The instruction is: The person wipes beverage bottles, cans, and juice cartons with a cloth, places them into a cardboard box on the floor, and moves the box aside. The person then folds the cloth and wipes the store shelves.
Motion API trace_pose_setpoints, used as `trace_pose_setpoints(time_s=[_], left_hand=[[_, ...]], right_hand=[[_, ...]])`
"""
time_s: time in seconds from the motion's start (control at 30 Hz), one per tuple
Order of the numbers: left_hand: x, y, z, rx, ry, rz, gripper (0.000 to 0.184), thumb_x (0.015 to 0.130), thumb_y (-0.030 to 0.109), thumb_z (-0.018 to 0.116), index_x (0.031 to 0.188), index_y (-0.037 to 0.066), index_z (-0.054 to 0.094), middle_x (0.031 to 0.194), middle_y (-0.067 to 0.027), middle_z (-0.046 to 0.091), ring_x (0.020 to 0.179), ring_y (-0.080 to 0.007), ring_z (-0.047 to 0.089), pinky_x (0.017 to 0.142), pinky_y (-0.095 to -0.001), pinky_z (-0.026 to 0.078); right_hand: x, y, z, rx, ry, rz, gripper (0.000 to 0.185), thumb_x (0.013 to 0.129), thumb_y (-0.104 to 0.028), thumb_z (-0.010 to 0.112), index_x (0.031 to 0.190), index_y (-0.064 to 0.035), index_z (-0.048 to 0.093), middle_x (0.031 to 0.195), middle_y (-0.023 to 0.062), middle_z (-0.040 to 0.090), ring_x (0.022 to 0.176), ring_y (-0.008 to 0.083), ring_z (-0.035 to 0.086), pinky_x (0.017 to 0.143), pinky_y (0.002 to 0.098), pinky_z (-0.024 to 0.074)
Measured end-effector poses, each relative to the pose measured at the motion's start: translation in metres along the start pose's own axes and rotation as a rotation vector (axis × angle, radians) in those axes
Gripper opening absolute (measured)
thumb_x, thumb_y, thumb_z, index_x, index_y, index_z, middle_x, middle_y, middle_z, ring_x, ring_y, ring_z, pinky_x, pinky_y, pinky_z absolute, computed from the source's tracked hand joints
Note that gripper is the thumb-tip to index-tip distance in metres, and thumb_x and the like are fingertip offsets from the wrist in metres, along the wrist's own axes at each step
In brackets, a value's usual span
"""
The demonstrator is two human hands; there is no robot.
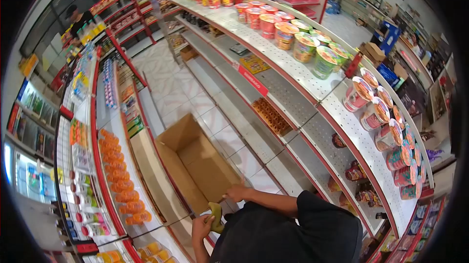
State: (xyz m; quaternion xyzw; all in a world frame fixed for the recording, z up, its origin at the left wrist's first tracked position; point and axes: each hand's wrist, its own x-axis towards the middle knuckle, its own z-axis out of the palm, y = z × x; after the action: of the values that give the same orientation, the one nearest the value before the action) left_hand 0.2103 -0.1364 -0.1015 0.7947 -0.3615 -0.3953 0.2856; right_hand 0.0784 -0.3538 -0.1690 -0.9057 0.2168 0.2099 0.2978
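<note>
Tiled shop aisle (168, 75), my left hand (202, 226) gripping limp olive-green cloth (215, 218), right hand (238, 193) pinching open-topped brown cardboard box (200, 166)

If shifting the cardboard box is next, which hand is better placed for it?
Probably the right hand: it is at the near edge of the cardboard box, while the left hand holds a yellow-green item. Whether the right fingers grip the edge is unclear.
</note>
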Motion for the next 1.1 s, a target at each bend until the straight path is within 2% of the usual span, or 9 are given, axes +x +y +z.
trace_pose_setpoints(time_s=[0.13,0.23,0.3,0.43,0.67,0.8,0.9,0.97,1.1], left_hand=[[0.024,0.029,0.010,0.064,0.033,0.129,0.028,0.087,0.026,0.066,0.098,0.001,0.069,0.087,-0.0184,0.069,0.079,-0.0276,0.068,0.071,-0.0339,0.050],[0.044,0.059,0.015,-0.016,-0.066,0.149,0.027,0.089,0.026,0.064,0.097,0.000,0.068,0.078,-0.0131,0.067,0.071,-0.0172,0.063,0.067,-0.0327,0.049],[0.061,0.070,0.023,-0.012,-0.005,0.248,0.029,0.091,0.027,0.062,0.099,0.000,0.066,0.082,-0.0146,0.066,0.074,-0.0201,0.062,0.069,-0.0332,0.048],[0.077,0.091,0.030,-0.121,0.111,0.299,0.034,0.092,0.033,0.060,0.099,0.000,0.064,0.087,-0.0176,0.065,0.078,-0.0242,0.063,0.071,-0.0353,0.048],[0.069,0.071,0.055,-0.239,0.183,0.051,0.039,0.089,0.037,0.062,0.108,0.003,0.062,0.097,-0.0184,0.065,0.090,-0.0285,0.064,0.077,-0.0380,0.049],[0.048,0.041,0.070,-0.018,0.153,0.004,0.050,0.085,0.042,0.065,0.116,0.004,0.059,0.109,-0.0219,0.063,0.101,-0.0334,0.061,0.085,-0.0407,0.049],[0.034,0.032,0.073,-0.147,0.224,0.005,0.046,0.086,0.039,0.065,0.115,0.004,0.060,0.105,-0.0216,0.064,0.098,-0.0341,0.062,0.084,-0.0410,0.049],[0.026,0.014,0.081,-0.155,0.454,-0.106,0.041,0.087,0.036,0.063,0.111,0.003,0.062,0.098,-0.0211,0.066,0.094,-0.0352,0.064,0.081,-0.0406,0.050],[-0.002,0.015,0.074,-0.273,0.624,-0.173,0.037,0.089,0.035,0.062,0.104,0.001,0.063,0.088,-0.0195,0.066,0.084,-0.0314,0.065,0.075,-0.0384,0.050]], right_hand=[[-0.006,0.023,-0.009,0.219,0.050,-0.072,0.048,0.098,-0.045,0.035,0.109,-0.0086,0.065,0.107,0.0180,0.066,0.105,0.0381,0.059,0.097,0.0710,0.0204],[-0.011,0.032,-0.031,0.266,0.075,-0.182,0.051,0.098,-0.048,0.034,0.115,-0.0089,0.064,0.105,0.0182,0.066,0.102,0.0373,0.061,0.098,0.0586,0.0357],[-0.004,0.046,-0.037,0.557,-0.005,-0.315,0.049,0.099,-0.046,0.036,0.118,-0.0088,0.062,0.102,0.0197,0.066,0.098,0.0367,0.063,0.087,0.0434,0.0470],[-0.003,0.057,-0.050,0.834,0.041,-0.282,0.038,0.100,-0.029,0.043,0.116,-0.0003,0.061,0.095,0.0116,0.068,0.088,0.0189,0.062,0.079,0.0326,0.0488],[0.015,0.081,-0.060,0.803,0.025,-0.205,0.034,0.096,-0.029,0.054,0.092,0.0032,0.062,0.078,0.0062,0.063,0.073,0.0116,0.055,0.067,0.0310,0.0466],[0.015,0.073,-0.072,0.573,0.121,-0.228,0.039,0.092,-0.033,0.062,0.082,0.0045,0.061,0.070,0.0073,0.057,0.070,0.0137,0.053,0.067,0.0294,0.0455],[0.026,0.064,-0.074,0.555,0.160,-0.267,0.030,0.085,-0.027,0.070,0.090,0.0005,0.060,0.080,0.0111,0.061,0.071,0.0198,0.056,0.068,0.0341,0.0467],[0.030,0.064,-0.066,0.148,0.821,-0.489,0.037,0.078,-0.022,0.076,0.104,-0.0013,0.059,0.094,0.0153,0.060,0.080,0.0300,0.059,0.076,0.0378,0.0486],[0.060,0.096,-0.027,0.242,0.907,-0.262,0.051,0.075,-0.018,0.076,0.118,-0.0018,0.055,0.113,0.0200,0.057,0.093,0.0371,0.059,0.085,0.0400,0.0482]])
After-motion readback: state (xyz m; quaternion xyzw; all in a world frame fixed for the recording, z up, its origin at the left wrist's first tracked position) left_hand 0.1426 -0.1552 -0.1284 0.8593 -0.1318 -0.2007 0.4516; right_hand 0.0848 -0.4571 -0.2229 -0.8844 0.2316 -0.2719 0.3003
